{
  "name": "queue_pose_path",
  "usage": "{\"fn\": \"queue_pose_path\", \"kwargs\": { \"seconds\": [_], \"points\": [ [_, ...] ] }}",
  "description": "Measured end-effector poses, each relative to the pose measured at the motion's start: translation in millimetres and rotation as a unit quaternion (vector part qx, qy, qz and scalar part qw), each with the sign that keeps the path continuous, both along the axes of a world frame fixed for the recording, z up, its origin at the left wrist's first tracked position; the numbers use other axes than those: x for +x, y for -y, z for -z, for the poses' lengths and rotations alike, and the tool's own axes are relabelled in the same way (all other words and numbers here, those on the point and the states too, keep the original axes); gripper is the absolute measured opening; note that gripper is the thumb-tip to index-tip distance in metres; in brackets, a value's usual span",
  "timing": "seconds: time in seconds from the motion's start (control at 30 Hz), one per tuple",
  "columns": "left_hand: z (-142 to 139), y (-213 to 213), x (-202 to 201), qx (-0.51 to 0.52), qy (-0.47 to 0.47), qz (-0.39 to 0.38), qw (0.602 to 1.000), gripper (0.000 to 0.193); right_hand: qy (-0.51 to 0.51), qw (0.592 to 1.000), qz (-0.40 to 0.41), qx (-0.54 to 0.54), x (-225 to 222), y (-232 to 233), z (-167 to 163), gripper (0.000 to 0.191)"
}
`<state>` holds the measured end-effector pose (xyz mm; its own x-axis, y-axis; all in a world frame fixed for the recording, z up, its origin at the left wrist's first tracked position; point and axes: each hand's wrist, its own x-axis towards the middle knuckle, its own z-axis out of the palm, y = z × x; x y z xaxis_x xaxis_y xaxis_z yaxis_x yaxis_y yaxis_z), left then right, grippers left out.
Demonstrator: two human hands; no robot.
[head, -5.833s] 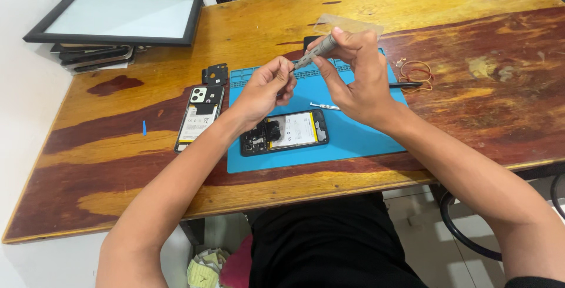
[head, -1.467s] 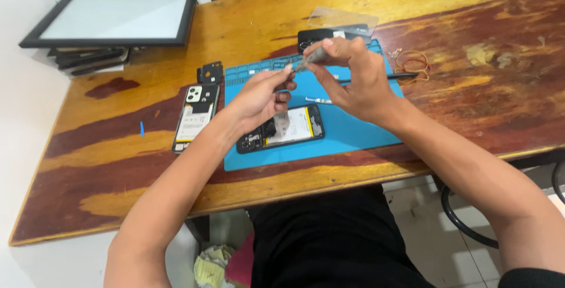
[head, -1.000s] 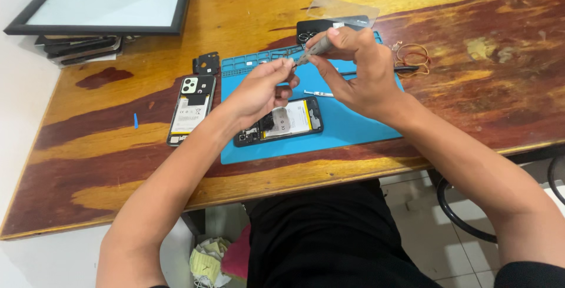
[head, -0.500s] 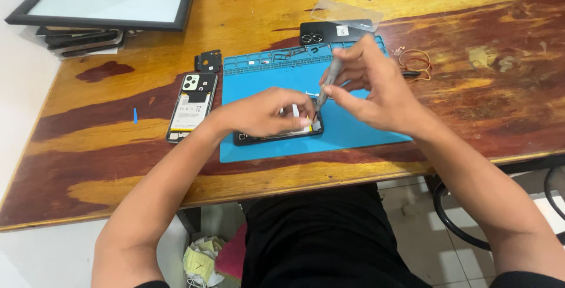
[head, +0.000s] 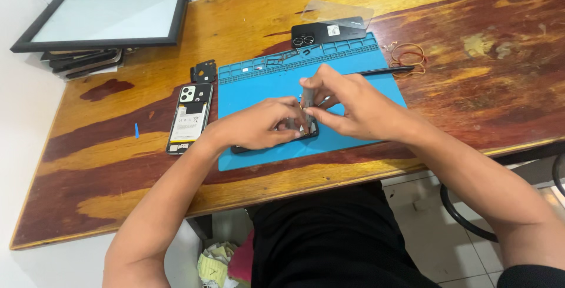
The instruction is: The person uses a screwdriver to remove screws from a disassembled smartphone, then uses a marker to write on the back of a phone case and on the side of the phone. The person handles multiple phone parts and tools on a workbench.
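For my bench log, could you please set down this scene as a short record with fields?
left hand: left hand rests on the phone, pressing it to the mat
right hand: right hand holds a screwdriver upright, tip on the phone
surface: blue mat on a wooden table
left of mat: open phone, back off, and a small black part
behind mat: black cover, clear sheet
right of mat: rubber bands
far left: framed panel

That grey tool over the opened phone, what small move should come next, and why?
Probably turn the grey tool gently in place. The right hand holds it upright, tip down on the opened phone, which the left hand presses flat on the blue mat.
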<state>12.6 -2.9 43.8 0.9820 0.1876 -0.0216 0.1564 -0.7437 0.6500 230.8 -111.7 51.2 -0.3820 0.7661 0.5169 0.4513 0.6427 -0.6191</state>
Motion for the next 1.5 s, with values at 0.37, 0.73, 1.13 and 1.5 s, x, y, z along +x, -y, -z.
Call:
{"fn": "queue_pose_path", "kwargs": {
  "seconds": [0.37, 0.73, 1.13, 1.5],
  "points": [
    [18, -51, -6, 0.094, 0.159, -0.203, 0.962, 0.018, 0.023, 0.993, -0.055, 0.097, 6, 1, -2, 0.031],
    [44, -68, 18, 0.225, 0.167, -0.293, 0.914, 0.015, 0.037, 0.999, 0.03, -0.015, 8, -7, 6, 0.039],
    [64, -77, 23, 0.207, 0.191, -0.321, 0.904, 0.022, 0.008, 0.996, -0.061, 0.069, 2, -3, 3, 0.035],
    [44, -65, 5, -0.054, 0.187, -0.364, 0.911, 0.035, 0.048, 0.998, -0.037, 0.015, 1, 0, 4, 0.033]
  ]
}}
